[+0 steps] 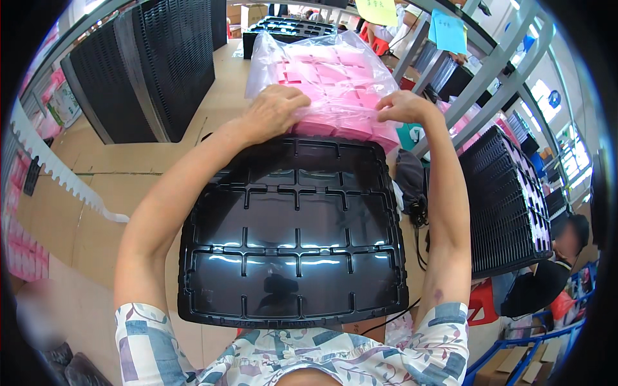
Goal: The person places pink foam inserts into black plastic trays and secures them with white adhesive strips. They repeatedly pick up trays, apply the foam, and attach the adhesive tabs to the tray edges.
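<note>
Handwritten yellow note [378,11] and blue note [449,32] hang overhead. Black ridged stack [145,77] stands on the desk [103,174], left. Beyond the glossy moulded black tray [296,222]: clear, crinkled plastic bag [261,67], pink pieces [338,96] inside. Left hand [275,113] and right hand [407,108] half-curled at its sides; grip cannot be told.

1 yellow note [378,11] and 1 blue note [449,32] by grey metal bars [412,47]

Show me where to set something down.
Bare tan cardboard tabletop at left, between black ridged stacks, white toothed strip and left forearm. Crowded: middle, by glossy black plastic tray; beyond, by clear plastic bag of pink pieces.
</note>
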Action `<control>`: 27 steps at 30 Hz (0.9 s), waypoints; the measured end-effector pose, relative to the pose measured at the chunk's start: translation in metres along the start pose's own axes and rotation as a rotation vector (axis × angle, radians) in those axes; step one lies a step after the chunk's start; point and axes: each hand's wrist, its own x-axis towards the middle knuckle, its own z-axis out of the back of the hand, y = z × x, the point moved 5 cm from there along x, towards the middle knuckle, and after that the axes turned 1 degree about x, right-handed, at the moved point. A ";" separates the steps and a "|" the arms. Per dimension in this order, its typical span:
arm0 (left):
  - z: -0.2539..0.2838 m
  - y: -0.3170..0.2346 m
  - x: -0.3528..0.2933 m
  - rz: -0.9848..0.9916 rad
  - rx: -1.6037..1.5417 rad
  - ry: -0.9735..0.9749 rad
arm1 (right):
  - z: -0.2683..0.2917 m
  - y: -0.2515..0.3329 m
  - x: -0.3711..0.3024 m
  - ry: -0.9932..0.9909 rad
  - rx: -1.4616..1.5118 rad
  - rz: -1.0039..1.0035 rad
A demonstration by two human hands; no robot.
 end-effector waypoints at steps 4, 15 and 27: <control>-0.005 -0.016 0.001 -0.220 0.092 -0.083 | 0.011 0.036 0.018 -0.276 0.245 0.318; 0.003 0.015 0.009 -0.291 0.238 -0.024 | -0.041 0.014 0.048 -0.545 0.287 0.134; 0.014 -0.015 -0.015 -0.234 0.135 0.011 | -0.046 -0.005 0.048 -0.383 0.676 0.050</control>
